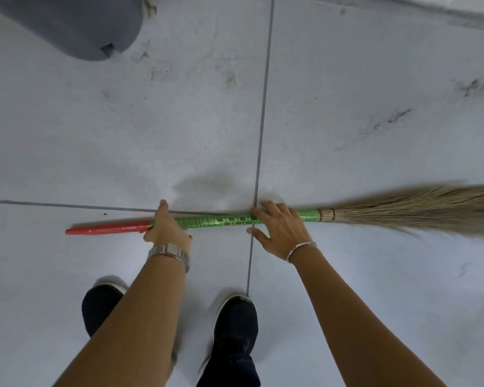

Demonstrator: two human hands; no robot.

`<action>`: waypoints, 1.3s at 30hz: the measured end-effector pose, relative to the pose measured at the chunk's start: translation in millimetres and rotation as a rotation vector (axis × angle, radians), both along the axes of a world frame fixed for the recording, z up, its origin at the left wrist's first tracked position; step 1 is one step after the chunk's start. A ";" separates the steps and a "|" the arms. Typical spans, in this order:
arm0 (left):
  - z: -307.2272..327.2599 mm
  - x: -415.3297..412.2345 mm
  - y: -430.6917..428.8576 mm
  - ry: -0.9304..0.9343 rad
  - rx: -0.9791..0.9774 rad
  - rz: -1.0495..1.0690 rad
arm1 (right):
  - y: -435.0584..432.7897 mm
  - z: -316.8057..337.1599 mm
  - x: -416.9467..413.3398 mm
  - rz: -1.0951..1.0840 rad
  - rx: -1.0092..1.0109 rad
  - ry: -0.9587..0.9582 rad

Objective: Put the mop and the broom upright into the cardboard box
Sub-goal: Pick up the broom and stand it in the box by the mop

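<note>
Head view: broom (235, 222) lies flat on the floor (347, 275), long axis left to right, bristles rightward. Left hand (166, 229) is wrapped around the handle beside the red end. Right hand (280, 229) rests on it, fingers spread, nearer the bristles. Mop and box not visible.

You had the broom (235, 220) lying flat on the floor (347, 135) before your shoes (235, 325), bristles to the right, handle end left. A bucket (76, 23) stood at the far left corner.
</note>
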State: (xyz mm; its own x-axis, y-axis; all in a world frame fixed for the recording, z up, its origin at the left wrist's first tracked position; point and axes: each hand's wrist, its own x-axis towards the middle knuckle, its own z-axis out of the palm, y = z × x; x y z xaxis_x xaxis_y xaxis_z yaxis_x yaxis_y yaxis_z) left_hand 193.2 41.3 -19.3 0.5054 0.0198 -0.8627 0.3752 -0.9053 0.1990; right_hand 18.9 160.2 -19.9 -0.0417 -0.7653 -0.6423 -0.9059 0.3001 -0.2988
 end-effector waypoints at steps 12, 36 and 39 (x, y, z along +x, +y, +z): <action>60.0 -18.0 -44.0 0.146 -0.482 0.030 | -63.4 45.3 -18.5 -0.154 0.007 -0.009; 421.3 -55.3 -212.0 0.263 -1.398 -0.640 | -215.6 346.2 -25.6 -0.676 -0.299 -0.568; 480.0 -61.7 -220.4 0.281 -1.455 -0.729 | -223.9 393.4 -23.3 -0.724 -0.354 -0.628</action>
State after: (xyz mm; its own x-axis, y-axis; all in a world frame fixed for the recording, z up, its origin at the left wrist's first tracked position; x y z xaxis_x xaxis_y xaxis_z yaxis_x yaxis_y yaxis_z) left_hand 131.4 -179.1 460.7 -0.1200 -0.9928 -0.0048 0.1502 -0.0229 0.9884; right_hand -4.4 -63.7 373.5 -0.3034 -0.8402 -0.4494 -0.1912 0.5157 -0.8351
